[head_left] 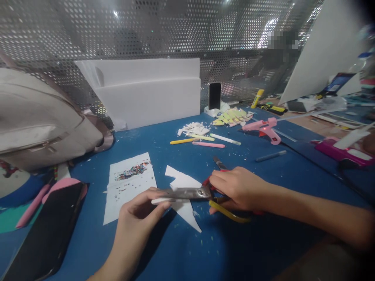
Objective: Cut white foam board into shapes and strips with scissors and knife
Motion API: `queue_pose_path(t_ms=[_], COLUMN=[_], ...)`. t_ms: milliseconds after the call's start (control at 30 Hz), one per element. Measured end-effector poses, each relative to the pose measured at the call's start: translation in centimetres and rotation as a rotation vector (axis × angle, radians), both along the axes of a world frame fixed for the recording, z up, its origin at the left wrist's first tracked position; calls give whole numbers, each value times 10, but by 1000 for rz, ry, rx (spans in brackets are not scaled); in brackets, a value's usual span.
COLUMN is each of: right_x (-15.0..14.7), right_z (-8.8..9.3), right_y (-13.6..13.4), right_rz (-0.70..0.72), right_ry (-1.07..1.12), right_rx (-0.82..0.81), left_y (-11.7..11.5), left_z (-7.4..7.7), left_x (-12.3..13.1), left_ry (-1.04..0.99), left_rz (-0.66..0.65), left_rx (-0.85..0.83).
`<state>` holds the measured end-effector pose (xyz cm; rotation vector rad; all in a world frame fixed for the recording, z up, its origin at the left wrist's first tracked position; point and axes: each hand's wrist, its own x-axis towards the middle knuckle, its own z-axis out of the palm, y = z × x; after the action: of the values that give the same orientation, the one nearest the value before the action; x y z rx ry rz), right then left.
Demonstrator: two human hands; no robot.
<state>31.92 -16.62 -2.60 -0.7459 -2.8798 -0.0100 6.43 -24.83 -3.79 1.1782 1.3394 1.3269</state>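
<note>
My right hand (pixel 238 185) is wrapped round the handles of a pair of scissors (pixel 190 193); a yellow handle loop hangs below the fingers. My left hand (pixel 136 212) pinches a small white foam-board piece (pixel 160 200) between thumb and fingers. The scissor blades reach over to this piece, close to the left fingertips; whether they are cutting into it I cannot tell. Beneath the blades lie pointed white foam-board scraps (pixel 183 180) on the blue table (pixel 164 249). Just beyond my right hand rests a grey blade-like tip (pixel 217 160), its other end hidden.
A white sheet (pixel 113 208) with loose glitter lies left, near a black phone (pixel 47 234) and backpack (pixel 43 121). Several pens (pixel 208 144), white scraps (pixel 193 128) and a pink glue gun (pixel 260 128) lie farther back. White boards (pixel 149 101) stand against the perforated metal wall.
</note>
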Motion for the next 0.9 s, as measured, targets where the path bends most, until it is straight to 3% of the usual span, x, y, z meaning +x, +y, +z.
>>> queue_pose_path(t_ms=[233,400,633,733,900], right_x=[-2,3,13,8,-12], right_z=[0,4,12,24,65], right_y=[5,20,36,33,33], right_rz=[-47,-243,-540,-598,-514], right_ry=[45,143,-56,-178,-389], right_rx=[16,32,15,13,3], left_y=[3,3,3,2,2], left_z=[-10,-10,-9,-9,-8], left_x=[-8,-8,-9,-10,-9], left_ry=[83,108,118,131,113], left_rz=[-65,-29,-73,-94,-116], left_rx=[52,78,110,124,127])
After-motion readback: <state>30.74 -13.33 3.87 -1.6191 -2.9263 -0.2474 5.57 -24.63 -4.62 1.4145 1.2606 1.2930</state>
